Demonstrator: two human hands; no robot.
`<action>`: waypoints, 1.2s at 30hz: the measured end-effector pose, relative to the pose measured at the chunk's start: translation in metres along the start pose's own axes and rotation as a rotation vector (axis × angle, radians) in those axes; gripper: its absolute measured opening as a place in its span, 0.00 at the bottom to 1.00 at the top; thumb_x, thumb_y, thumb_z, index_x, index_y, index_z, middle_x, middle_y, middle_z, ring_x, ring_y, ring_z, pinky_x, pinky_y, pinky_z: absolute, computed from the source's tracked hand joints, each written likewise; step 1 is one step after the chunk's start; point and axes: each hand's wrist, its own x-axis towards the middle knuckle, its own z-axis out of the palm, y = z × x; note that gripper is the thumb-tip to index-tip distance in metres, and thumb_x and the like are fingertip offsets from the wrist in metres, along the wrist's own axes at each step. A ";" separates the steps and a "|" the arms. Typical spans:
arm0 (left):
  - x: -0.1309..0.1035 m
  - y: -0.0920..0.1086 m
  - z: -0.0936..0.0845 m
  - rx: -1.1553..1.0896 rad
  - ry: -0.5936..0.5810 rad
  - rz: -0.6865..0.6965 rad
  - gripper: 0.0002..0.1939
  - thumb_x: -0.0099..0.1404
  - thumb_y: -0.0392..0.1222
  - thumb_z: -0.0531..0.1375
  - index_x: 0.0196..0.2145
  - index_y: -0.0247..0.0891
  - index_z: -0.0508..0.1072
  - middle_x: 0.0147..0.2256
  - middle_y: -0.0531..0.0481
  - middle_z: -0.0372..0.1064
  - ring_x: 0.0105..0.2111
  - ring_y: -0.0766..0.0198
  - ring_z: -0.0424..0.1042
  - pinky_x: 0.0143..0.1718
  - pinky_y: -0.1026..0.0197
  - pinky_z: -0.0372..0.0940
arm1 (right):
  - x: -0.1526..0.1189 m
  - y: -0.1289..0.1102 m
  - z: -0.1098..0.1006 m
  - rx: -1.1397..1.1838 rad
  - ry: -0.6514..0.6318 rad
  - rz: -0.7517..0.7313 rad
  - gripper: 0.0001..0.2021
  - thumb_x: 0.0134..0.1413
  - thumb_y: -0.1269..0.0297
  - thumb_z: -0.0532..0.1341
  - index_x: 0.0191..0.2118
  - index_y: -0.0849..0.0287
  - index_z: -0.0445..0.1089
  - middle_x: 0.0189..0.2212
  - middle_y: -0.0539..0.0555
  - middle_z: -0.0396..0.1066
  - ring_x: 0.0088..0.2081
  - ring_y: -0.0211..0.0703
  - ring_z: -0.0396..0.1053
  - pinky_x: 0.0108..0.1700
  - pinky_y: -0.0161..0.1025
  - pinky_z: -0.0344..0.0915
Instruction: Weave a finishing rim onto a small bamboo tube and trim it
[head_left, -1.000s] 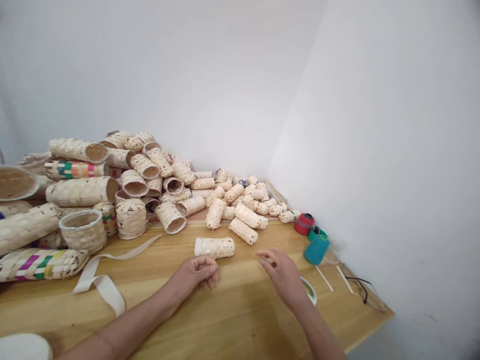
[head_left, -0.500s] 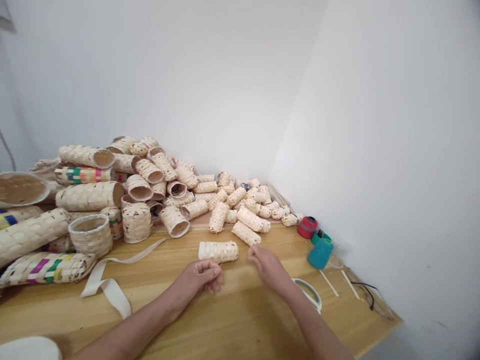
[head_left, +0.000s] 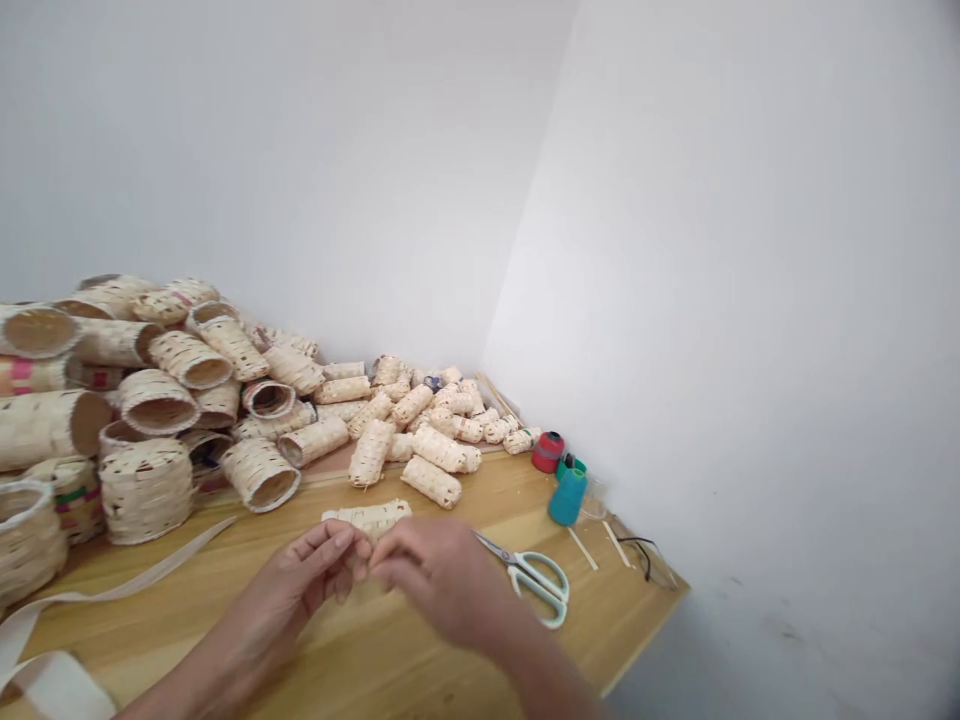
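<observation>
My left hand [head_left: 322, 570] and my right hand [head_left: 442, 580] meet fingertip to fingertip above the wooden table [head_left: 360, 670]. Both are closed in a pinch; whatever lies between the fingers is too small to make out. Just behind them a small woven cylinder [head_left: 367, 514] lies on its side, partly hidden by my fingers. Scissors [head_left: 536, 580] with pale green handles rest to the right of my right hand.
Woven baskets [head_left: 146, 490] are heaped at the left, with smaller woven cylinders [head_left: 431, 481] towards the wall. Red [head_left: 548, 452] and teal [head_left: 568, 498] thread spools stand at the right, near thin strips [head_left: 583, 549] and glasses [head_left: 646, 560]. A pale ribbon [head_left: 127, 580] curls at the left.
The view has turned right, so the table's contents sit further left. My right hand has come in to meet my left. The scissors now show fully beside my right hand.
</observation>
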 end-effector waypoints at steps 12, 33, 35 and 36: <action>-0.024 0.016 0.024 0.030 -0.096 -0.159 0.21 0.52 0.58 0.66 0.32 0.37 0.73 0.31 0.49 0.72 0.30 0.60 0.70 0.28 0.63 0.67 | -0.023 -0.007 0.042 0.294 0.015 0.010 0.08 0.61 0.64 0.58 0.43 0.52 0.73 0.28 0.47 0.71 0.27 0.36 0.69 0.36 0.31 0.68; -0.014 -0.005 0.013 0.363 -0.040 0.013 0.23 0.47 0.63 0.66 0.18 0.38 0.73 0.22 0.51 0.66 0.27 0.62 0.62 0.30 0.65 0.59 | -0.048 0.041 -0.005 0.203 0.540 0.413 0.14 0.52 0.65 0.60 0.46 0.56 0.72 0.43 0.54 0.74 0.40 0.44 0.73 0.42 0.38 0.69; -0.010 -0.007 0.008 0.361 0.031 0.006 0.21 0.45 0.62 0.68 0.19 0.40 0.74 0.21 0.52 0.67 0.27 0.61 0.62 0.31 0.64 0.61 | -0.067 0.077 -0.035 -0.042 0.810 0.546 0.19 0.52 0.63 0.59 0.51 0.55 0.69 0.48 0.55 0.72 0.42 0.46 0.72 0.46 0.42 0.68; -0.008 -0.008 0.007 0.357 0.048 -0.006 0.21 0.43 0.62 0.68 0.19 0.40 0.75 0.21 0.52 0.67 0.27 0.61 0.62 0.31 0.64 0.62 | -0.076 0.097 -0.052 -0.084 0.892 0.600 0.22 0.54 0.62 0.56 0.56 0.57 0.64 0.52 0.58 0.68 0.46 0.49 0.71 0.49 0.45 0.67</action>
